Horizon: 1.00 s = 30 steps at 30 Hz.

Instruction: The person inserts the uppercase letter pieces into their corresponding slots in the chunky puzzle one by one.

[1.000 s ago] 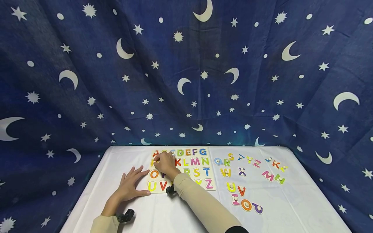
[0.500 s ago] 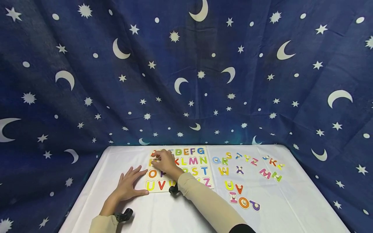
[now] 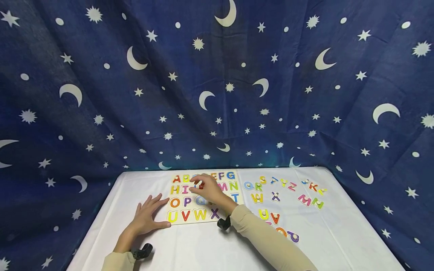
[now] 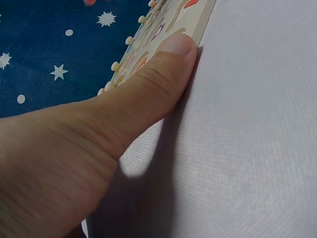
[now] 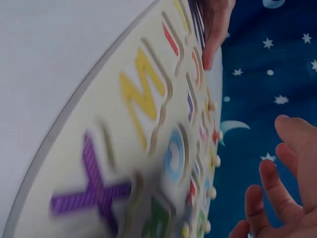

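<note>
A wooden alphabet puzzle board (image 3: 179, 196) lies on the white table, with coloured letters in rows. My left hand (image 3: 145, 217) rests flat at its left side, fingers spread; in the left wrist view the thumb (image 4: 158, 74) touches the board's edge. Above the board's middle hovers my right hand (image 3: 211, 192), fingers loosely bent, with nothing visible in them; the right wrist view shows those fingers (image 5: 277, 193) apart and bare. A knobbed H piece (image 3: 175, 189) sits in the second row, below the knobbed A piece (image 3: 176, 178). The right hand covers part of the upper rows.
Loose knobbed letter pieces lie right of the board, among them a W (image 3: 257, 198), an X (image 3: 275, 196), an M (image 3: 304, 200) and a P (image 3: 293, 236). The right sleeve (image 3: 268, 237) partly covers the nearest ones. A dark star-patterned curtain (image 3: 217, 94) hangs behind the table.
My right hand has left the H piece at the board's left side and moved right, its fingers parting. The left hand stays at the board's edge. The head view has shifted slightly.
</note>
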Tool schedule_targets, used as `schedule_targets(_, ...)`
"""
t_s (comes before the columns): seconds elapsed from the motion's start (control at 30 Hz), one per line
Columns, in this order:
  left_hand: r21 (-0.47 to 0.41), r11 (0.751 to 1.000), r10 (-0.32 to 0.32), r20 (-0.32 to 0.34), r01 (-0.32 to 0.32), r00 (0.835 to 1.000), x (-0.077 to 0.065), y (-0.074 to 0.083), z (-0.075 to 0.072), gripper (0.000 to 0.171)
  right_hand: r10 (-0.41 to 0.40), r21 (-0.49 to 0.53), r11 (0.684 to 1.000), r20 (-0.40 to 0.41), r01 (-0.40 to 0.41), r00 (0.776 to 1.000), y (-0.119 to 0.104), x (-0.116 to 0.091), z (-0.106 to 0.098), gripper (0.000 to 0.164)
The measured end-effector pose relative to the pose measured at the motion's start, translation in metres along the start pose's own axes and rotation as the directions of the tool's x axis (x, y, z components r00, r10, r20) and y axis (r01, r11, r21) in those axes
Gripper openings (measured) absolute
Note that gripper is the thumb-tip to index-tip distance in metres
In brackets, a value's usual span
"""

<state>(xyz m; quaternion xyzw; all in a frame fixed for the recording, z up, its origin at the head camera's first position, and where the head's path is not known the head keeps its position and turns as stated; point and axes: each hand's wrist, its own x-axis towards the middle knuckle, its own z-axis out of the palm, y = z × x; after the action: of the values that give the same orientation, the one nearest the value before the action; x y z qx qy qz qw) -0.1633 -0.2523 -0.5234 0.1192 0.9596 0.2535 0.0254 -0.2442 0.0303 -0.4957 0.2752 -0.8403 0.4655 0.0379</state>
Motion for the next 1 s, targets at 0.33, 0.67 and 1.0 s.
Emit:
schedule_targets(0.33, -0.011, 1.0, -0.012, 0.004, 0.012, 1.0, -0.002, -0.001, -0.001, 0.1, 0.013, -0.088, 0.996, -0.007, -0.014, 1.0, 0.016, -0.032, -0.044, 0.028)
schedule_targets(0.67, -0.013, 1.0, -0.006, -0.002, 0.006, 1.0, -0.002, -0.001, 0.001, 0.099, 0.127, -0.192, 0.972, -0.068, -0.138, 0.99, 0.038, -0.063, -0.092, 0.032)
schedule_targets(1.0, -0.015, 1.0, -0.012, 0.012, 0.012, 1.0, -0.002, 0.002, -0.003, 0.098, 0.122, -0.261, 0.951, -0.18, -0.167, 0.976, 0.055, -0.093, -0.15, 0.029)
